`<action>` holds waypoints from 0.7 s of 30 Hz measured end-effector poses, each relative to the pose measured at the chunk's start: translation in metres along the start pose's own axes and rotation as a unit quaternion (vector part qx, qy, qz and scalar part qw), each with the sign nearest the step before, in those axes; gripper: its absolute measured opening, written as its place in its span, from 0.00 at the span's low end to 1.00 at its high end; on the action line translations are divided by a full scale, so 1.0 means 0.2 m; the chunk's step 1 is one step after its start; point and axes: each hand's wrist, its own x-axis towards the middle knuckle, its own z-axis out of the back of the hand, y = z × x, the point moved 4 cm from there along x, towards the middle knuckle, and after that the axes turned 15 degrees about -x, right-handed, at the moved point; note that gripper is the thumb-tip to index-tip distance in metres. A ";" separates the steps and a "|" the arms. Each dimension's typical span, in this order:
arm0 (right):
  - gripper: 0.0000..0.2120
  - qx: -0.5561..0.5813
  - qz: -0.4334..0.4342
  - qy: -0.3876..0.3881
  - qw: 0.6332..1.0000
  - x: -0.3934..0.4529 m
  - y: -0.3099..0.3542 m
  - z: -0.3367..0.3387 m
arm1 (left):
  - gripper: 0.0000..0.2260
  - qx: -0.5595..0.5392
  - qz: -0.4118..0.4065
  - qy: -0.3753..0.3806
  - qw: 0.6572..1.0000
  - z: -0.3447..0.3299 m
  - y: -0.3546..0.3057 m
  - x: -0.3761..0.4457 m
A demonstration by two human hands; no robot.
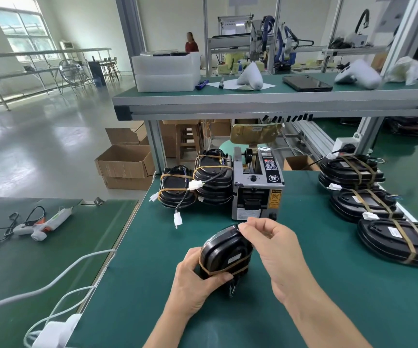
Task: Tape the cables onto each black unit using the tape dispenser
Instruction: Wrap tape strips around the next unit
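A black unit (224, 252) stands tilted on the green mat, with a strip of brown tape across its lower part. My left hand (197, 280) grips its lower left side, thumb over the tape. My right hand (270, 244) pinches something thin, probably a tape strip, at the unit's top right edge. The grey tape dispenser (256, 189) stands just behind, its outlet facing me. Taped black units with white connectors are stacked left of the dispenser (195, 184). Several more taped units (368, 204) lie in a row at the right.
A glue gun (42, 223) with its cords lies on the left table. White cables (59, 280) run to a white adapter (57, 331) at the bottom left. An overhead shelf (265, 101) carries foam trays and a tablet. Cardboard boxes (125, 164) sit on the floor.
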 end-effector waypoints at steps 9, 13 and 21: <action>0.03 -0.006 -0.005 -0.001 1.000 -0.01 -0.02 -0.01 | 0.26 -0.003 -0.001 0.003 1.000 0.00 -0.01 0.00; 0.05 -0.024 0.000 0.005 1.000 -0.02 -0.01 -0.01 | 0.27 -0.006 0.000 0.004 1.000 0.00 -0.01 0.00; 0.06 -0.062 0.030 -0.020 0.997 -0.06 0.01 -0.03 | 0.27 -0.009 0.003 0.003 1.000 -0.01 -0.02 -0.01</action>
